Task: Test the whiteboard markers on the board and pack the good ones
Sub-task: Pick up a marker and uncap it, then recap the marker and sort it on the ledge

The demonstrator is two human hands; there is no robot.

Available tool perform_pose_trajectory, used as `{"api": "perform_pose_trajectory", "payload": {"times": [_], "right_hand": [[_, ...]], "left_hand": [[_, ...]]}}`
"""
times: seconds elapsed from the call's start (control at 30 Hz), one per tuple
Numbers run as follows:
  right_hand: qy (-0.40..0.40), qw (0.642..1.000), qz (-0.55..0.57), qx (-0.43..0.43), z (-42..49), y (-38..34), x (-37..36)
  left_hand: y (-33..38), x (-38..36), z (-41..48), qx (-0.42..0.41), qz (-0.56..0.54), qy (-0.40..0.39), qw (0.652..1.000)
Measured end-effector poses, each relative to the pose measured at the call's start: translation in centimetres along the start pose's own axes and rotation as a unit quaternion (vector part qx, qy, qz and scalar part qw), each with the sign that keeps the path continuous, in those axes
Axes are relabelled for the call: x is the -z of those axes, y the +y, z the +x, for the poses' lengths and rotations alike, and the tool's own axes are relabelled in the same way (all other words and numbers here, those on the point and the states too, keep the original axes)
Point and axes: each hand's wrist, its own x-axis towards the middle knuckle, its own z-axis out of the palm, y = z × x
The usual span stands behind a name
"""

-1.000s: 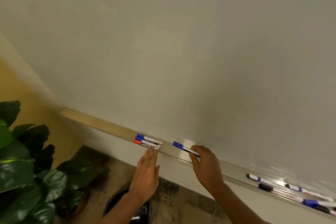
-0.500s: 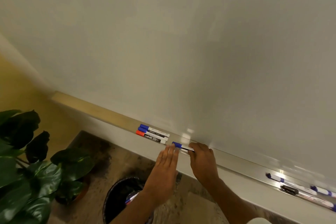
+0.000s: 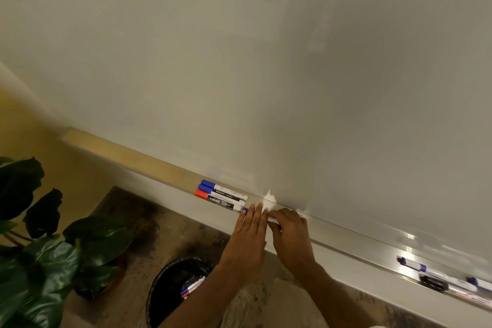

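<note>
Presently on the aluminium tray [image 3: 346, 241], at 6 o'clock in the view:

- Blue-capped marker [image 3: 245, 210]: lies along the tray and is mostly hidden. Only the cap tip and a sliver of white barrel show between the hands.
- Left hand [image 3: 249, 239]: fingers straight and together, laid flat over the cap end.
- Right hand [image 3: 292, 238]: at 3 o'clock of the left hand and touching it, fingers curled down round the barrel.
- Three parked markers [image 3: 223, 195]: two blue caps and one red, side by side on the tray at 10 o'clock of the left fingertips. The nearest lies just beside the held cap. The print reads "camlin" in part.
- Whiteboard [image 3: 266, 61]: fills the upper view, with a glare spot just above the hands.
- Further markers [image 3: 411, 265]: on the tray at 4 o'clock, blurred and cut off by the frame edge. Their number cannot be told.
- Black bin [image 3: 165, 298]: at 7 o'clock, its rim partly covered by the left forearm. Discarded markers [image 3: 193, 287] show inside.
- Potted plant [image 3: 40, 247]: at 8 o'clock, cut off by the left edge.
</note>
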Motion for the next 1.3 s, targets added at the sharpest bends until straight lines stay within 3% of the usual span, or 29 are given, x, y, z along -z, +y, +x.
{"api": "perform_pose_trajectory", "payload": {"times": [0.23,0.37,0.47,0.53,0.6,0.87,1.3], "right_hand": [[0.020,1.000,-0.005,0.008,-0.6,0.2,0.0],[0.071,0.997,0.015,-0.008,-1.7,1.4,0.6],[0.126,0.992,0.015,0.000,-3.2,2.4,2.1],[0.154,0.988,-0.002,0.010,-4.3,3.3,3.1],[0.172,0.985,-0.027,0.010,-5.5,4.3,4.2],[0.183,0.979,-0.090,0.008,-10.4,9.7,8.8],[0.175,0.968,-0.147,-0.100,-16.7,19.6,15.6]], "left_hand": [[0.6,0.2,-0.1,0.024,0.011,-0.056,0.998],[0.8,-0.2,0.0,0.023,0.006,-0.009,1.000],[1.6,0.5,-0.3,0.027,0.006,-0.034,0.999],[2.3,0.8,-0.3,0.019,-0.022,0.020,0.999],[3.3,0.8,-0.4,0.010,-0.027,0.027,0.999],[10.2,2.2,-0.8,-0.014,-0.055,0.031,0.998],[20.8,0.6,0.6,-0.085,-0.105,0.067,0.989]]}}
